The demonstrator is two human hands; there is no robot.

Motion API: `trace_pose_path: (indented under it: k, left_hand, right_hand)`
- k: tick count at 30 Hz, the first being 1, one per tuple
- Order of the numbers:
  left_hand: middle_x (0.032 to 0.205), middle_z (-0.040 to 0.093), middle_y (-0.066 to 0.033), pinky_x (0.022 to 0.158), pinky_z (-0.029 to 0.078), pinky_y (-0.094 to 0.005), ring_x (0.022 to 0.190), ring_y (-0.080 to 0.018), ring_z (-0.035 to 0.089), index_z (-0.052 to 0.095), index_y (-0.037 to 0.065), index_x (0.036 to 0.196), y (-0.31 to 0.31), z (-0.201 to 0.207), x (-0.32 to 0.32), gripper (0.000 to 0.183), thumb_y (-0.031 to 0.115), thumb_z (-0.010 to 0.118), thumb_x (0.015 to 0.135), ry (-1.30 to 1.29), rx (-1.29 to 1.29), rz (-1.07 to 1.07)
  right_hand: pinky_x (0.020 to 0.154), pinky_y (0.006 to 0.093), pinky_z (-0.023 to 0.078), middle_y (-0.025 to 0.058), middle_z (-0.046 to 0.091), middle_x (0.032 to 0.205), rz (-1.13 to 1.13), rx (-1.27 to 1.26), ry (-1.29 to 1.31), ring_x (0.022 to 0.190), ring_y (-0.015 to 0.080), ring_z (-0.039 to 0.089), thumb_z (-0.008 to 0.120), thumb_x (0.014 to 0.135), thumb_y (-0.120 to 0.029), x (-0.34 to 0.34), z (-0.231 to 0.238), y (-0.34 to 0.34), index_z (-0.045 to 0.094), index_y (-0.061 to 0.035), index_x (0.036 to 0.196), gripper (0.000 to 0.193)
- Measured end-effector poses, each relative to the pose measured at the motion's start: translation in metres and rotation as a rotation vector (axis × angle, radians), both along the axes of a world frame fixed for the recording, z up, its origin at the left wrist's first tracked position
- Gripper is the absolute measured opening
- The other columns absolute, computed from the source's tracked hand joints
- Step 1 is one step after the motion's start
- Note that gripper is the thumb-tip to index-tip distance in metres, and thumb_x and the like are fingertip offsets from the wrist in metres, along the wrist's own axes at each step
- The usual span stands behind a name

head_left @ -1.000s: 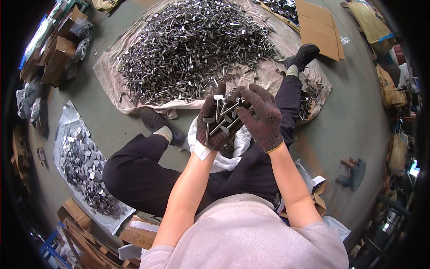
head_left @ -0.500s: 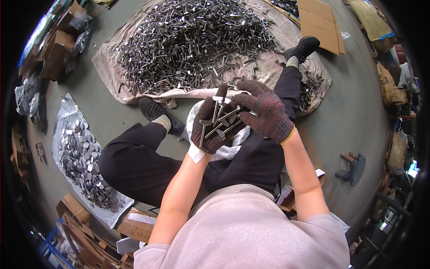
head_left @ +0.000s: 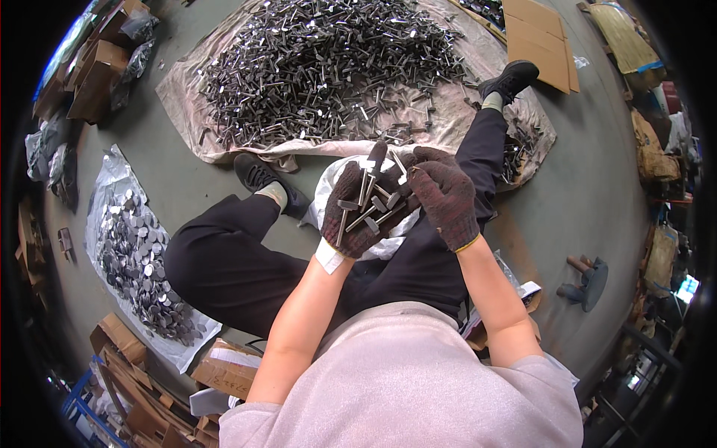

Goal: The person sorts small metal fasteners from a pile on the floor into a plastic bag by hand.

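Several metal T-bolts (head_left: 363, 222) lie across the palm of my left hand (head_left: 351, 233), which is cupped around them with the palm up. It wears a dark knit glove with a white patch at the wrist. My right hand (head_left: 446, 196), in the same sort of glove with a yellow cuff edge, is closed close beside it. A single T-bolt (head_left: 400, 166) sticks out at its fingertips, tilted. Beneath both hands is a white plastic bag (head_left: 331, 184), partly hidden between my legs.
Ahead, a large heap of T-bolts (head_left: 321, 75) covers a pale cloth (head_left: 183, 89). Round metal discs (head_left: 153, 261) lie on a plastic sheet at left. Flat cardboard (head_left: 541, 45) is at far right, a small stool (head_left: 591, 284) at right, and a carton (head_left: 228, 366) near my left elbow.
My right hand has drawn its fingers together and now has a T-bolt at its fingertips. The bolts in my left palm lie slightly differently.
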State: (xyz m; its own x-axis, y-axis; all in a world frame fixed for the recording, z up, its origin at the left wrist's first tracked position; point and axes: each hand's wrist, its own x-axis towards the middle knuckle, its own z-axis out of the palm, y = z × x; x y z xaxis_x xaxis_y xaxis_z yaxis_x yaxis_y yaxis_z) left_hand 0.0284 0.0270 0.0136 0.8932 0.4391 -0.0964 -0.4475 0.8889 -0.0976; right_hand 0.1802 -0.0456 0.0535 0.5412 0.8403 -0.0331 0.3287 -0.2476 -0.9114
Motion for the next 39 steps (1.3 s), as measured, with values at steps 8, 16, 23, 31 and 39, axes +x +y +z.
trace_pose_path:
  k: [8, 16, 23, 31, 39]
  left_hand:
    - [0.148, 0.043, -0.0137, 0.106, 0.043, -0.0513, 0.131, -0.0306, 0.049, 0.033, 0.018, 0.152, -0.002, -0.007, 0.0, 0.059, 0.048, 0.038, 0.102, 0.068, -0.072, -0.018]
    - [0.14, 0.052, -0.0109, 0.105, 0.047, -0.0425, 0.127, -0.0257, 0.053, 0.04, 0.012, 0.147, -0.003, -0.004, -0.001, 0.055, 0.043, 0.045, 0.102, 0.186, 0.035, -0.092]
    - [0.139, 0.053, -0.0119, 0.105, 0.047, -0.042, 0.124, -0.0254, 0.056, 0.041, 0.01, 0.145, -0.008, -0.01, -0.003, 0.058, 0.047, 0.045, 0.101, 0.058, -0.027, -0.068]
    - [0.134, 0.057, -0.0122, 0.101, 0.05, -0.0462, 0.118, -0.0265, 0.06, 0.046, 0.009, 0.14, -0.012, -0.022, -0.007, 0.052, 0.044, 0.044, 0.103, -0.053, -0.141, -0.149]
    - [0.134, 0.054, -0.0165, 0.101, 0.049, -0.0482, 0.12, -0.0296, 0.057, 0.044, 0.008, 0.139, -0.017, -0.003, -0.007, 0.051, 0.044, 0.034, 0.105, 0.262, -0.017, -0.101]
  right_hand:
    - [0.09, 0.0438, 0.048, 0.0162, 0.066, 0.109, 0.08, 0.172, -0.553, 0.105, 0.0346, 0.062, 0.078, 0.067, -0.021, 0.0, 0.013, 0.011, 0.07, -0.0067, 0.088, 0.027]
    - [0.091, 0.0458, 0.049, 0.0188, 0.064, 0.112, 0.234, 0.071, -0.581, 0.108, 0.0394, 0.06, 0.08, 0.064, -0.023, -0.013, 0.011, 0.015, 0.068, -0.0049, 0.085, 0.03]
    - [0.088, 0.0434, 0.049, 0.019, 0.065, 0.11, 0.276, 0.104, -0.692, 0.104, 0.0389, 0.061, 0.08, 0.064, -0.024, -0.016, 0.012, 0.012, 0.067, -0.0044, 0.08, 0.028]
    - [0.091, 0.043, 0.049, 0.0187, 0.065, 0.112, 0.209, 0.055, -0.584, 0.109, 0.037, 0.061, 0.076, 0.068, -0.017, -0.009, 0.02, 0.016, 0.07, -0.0046, 0.09, 0.025]
    - [0.095, 0.0405, 0.048, 0.0171, 0.065, 0.115, 0.336, 0.055, -0.331, 0.111, 0.0352, 0.061, 0.073, 0.074, -0.013, -0.003, 0.014, 0.013, 0.073, -0.0045, 0.093, 0.021]
